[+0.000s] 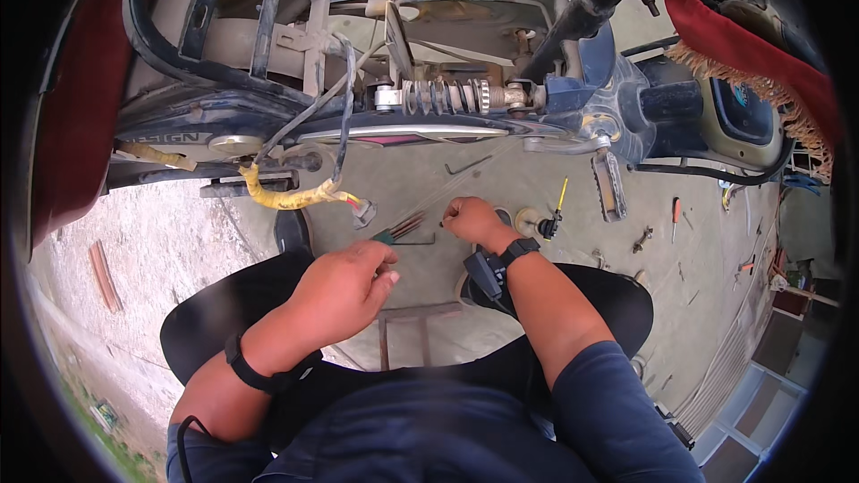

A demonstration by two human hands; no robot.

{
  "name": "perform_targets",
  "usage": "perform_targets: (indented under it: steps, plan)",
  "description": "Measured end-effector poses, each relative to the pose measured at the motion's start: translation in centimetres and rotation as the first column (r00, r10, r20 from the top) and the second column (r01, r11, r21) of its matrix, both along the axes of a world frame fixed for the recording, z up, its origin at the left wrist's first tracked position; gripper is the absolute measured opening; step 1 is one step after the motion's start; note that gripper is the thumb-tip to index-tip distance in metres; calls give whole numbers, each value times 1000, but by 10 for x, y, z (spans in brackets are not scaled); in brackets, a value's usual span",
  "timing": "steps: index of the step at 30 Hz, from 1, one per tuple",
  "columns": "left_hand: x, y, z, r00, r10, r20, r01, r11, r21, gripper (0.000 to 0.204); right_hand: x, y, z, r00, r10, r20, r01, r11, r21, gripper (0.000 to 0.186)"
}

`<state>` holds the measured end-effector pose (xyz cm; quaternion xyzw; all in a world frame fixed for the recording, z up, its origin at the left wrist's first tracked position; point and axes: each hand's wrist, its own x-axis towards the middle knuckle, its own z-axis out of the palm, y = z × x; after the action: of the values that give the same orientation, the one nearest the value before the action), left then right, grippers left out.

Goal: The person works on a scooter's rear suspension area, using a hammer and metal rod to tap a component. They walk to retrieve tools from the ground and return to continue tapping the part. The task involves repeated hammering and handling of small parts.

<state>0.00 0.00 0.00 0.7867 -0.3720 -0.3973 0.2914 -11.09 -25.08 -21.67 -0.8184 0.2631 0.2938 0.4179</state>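
Note:
My right hand (474,220) is closed, thumb and fingertips pinched together over the floor. A tiny dark bit shows at the fingertips, too small to name. My left hand (351,283) hangs loosely curved, thumb apart from the fingers, with nothing visible between them. Just past its fingertips is a green-ended bundle of thin reddish-brown rods or wires (410,224); whether the hand touches it is unclear. Beside the bundle lies an L-shaped hex key (417,240). A wiring harness wrapped in yellow tape (284,196), ending in a pale connector (365,212), dangles from the vehicle ahead.
A dusty two-wheeler frame (358,130) with coil-spring shock absorbers (446,97) spans the far side, its pedal (609,186) jutting toward me. Another hex key (468,165), a yellow-shafted tool (561,193) and an orange-handled screwdriver (676,217) are on the floor. A metal frame (420,313) stands between my legs.

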Motion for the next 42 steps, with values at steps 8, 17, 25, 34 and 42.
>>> perform_targets:
  steps: [8,17,25,34,42]
  plan:
    - [17,11,-12,997,-18,69,17,1000,19,22,4,30,-44,998,-44,34,43,998,38,24]
    - [7,13,-14,1000,-25,9,25,1000,19,25,-12,17,-72,984,-176,-18,176,984,6,27]
    - [6,8,-12,999,-14,-30,15,999,48,27,-9,18,-67,987,-155,49,155,988,1,28]
    - [4,7,-15,999,-34,15,34,999,6,27,14,20,-9,956,-276,-105,295,905,306,29]
    - [4,2,-14,996,-79,47,79,997,1,28,27,21,18,966,-253,-59,257,893,369,26]
